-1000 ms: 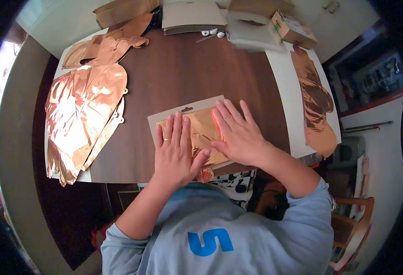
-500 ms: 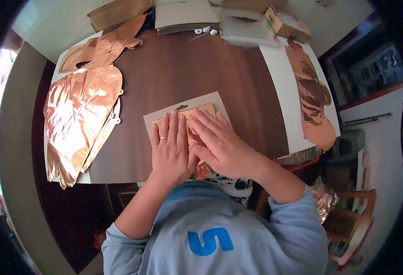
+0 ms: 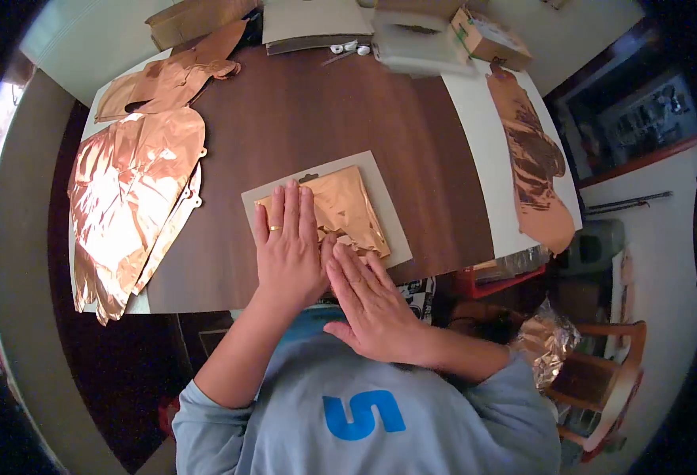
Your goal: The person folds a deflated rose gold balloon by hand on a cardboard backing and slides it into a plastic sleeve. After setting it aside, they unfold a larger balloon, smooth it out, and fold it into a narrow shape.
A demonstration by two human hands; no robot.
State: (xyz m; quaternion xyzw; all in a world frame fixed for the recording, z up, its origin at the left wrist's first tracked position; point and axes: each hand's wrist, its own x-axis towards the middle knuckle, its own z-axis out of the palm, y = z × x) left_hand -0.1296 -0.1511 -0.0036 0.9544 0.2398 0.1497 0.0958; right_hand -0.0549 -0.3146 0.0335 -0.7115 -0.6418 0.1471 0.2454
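Note:
A folded rose-gold foil sheet, apparently a foil balloon (image 3: pixel 347 199), lies on a grey card (image 3: pixel 392 229) with a dark hang hole at its top edge. My left hand (image 3: pixel 289 249) rests flat over the left part of the foil, fingers stretched out, a ring on one of them. Near the foil's lower edge is my right hand (image 3: pixel 372 305), its fingers straight and the fingertips touching the crumpled bottom of the foil. Neither hand grips anything. The card's lower left part is hidden under my left hand.
Large flat foil balloons (image 3: pixel 139 182) lie on the table's left side, and another foil piece (image 3: pixel 531 158) on the right. Stacked cardboard (image 3: pixel 317 24), clear plastic bags (image 3: pixel 420 47) and a small box (image 3: pixel 491 38) line the back. A wooden chair (image 3: pixel 602 380) stands at right.
My right hand has slid down from the foil's upper part to its lower edge, uncovering the right side. My left hand stays flat in nearly the same place.

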